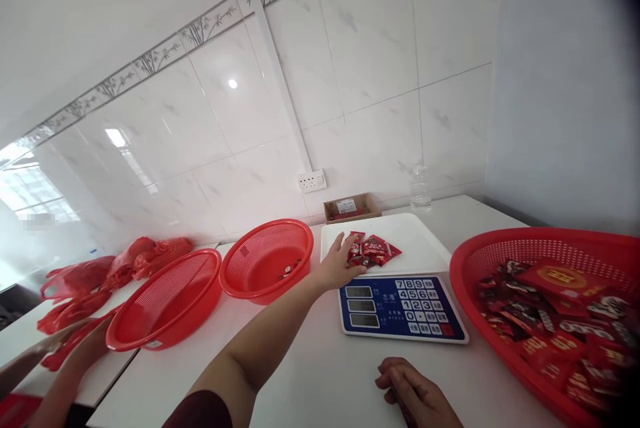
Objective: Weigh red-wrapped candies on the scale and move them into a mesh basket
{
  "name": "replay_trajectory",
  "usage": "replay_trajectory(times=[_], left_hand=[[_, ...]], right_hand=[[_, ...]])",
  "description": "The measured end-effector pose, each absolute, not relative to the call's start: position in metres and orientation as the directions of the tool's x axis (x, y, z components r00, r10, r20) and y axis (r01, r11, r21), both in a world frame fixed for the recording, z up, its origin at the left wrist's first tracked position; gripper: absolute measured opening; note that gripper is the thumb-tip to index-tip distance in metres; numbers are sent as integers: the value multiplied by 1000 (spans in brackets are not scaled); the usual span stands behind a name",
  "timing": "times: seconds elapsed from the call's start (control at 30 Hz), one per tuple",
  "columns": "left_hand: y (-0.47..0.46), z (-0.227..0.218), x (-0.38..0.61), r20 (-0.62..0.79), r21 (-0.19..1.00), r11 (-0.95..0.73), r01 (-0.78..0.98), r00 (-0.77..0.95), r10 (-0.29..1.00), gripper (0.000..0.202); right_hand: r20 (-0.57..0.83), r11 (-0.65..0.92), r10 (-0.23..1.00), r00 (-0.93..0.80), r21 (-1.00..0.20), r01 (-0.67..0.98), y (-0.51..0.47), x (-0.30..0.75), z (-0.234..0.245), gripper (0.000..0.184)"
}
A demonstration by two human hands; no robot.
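Observation:
My left hand reaches onto the white tray of a weighing scale, its fingers spread at the left edge of a small pile of red snack packets. It touches the packets without closing round them. The blue keypad panel of the scale faces me, with its small displays at the left. Below the scale, my right hand is closed over the white table. A dark red edge shows under its curled fingers, too little to name.
At right stands a red basket full of packets. Two more red baskets, one in the middle and one further left, stand left of the scale. A cardboard box and clear bottle are behind. Another person's hands touch red bags.

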State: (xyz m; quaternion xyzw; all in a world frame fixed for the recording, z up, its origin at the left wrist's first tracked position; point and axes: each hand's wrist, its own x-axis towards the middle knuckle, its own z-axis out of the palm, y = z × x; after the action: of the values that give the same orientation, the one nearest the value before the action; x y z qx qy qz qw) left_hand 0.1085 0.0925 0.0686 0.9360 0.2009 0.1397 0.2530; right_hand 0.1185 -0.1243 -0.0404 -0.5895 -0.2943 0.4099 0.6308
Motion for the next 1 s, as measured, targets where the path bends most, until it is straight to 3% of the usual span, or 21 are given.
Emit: replay_trajectory(times=[0.2,0.3,0.4,0.5,0.57,0.73,0.87,1.0], left_hand=[[92,72,84,272,573,-748,335,783,559,50],[71,75,57,416,630,-730,266,679,606,43],[33,58,28,514,616,-780,110,694,504,41],[-6,19,10,467,415,-903,-112,878,106,46],[-26,-7,8,376,369,-915,-164,927,-15,55],[-46,-27,18,199,455,-890,-23,977,76,92],[-45,-21,21,164,489,-872,-15,984,75,98],[-39,-29,12,192,489,-872,-31,979,72,102]], right_hand=[[-137,-77,880,455,-986,-147,-124,120,-45,56],[-137,-65,873,468,-984,-167,-124,120,-42,53],[-144,-46,862,486,-977,-207,-126,117,-41,58],[-132,-29,887,443,-972,-232,-128,115,-48,74],[-87,11,892,443,-977,-214,-128,115,-58,77],[-59,56,893,447,-969,-240,-127,125,-78,75],[-20,39,936,350,-986,-161,-126,134,-70,72],[-63,-8,931,358,-988,-154,-127,131,-56,70]])
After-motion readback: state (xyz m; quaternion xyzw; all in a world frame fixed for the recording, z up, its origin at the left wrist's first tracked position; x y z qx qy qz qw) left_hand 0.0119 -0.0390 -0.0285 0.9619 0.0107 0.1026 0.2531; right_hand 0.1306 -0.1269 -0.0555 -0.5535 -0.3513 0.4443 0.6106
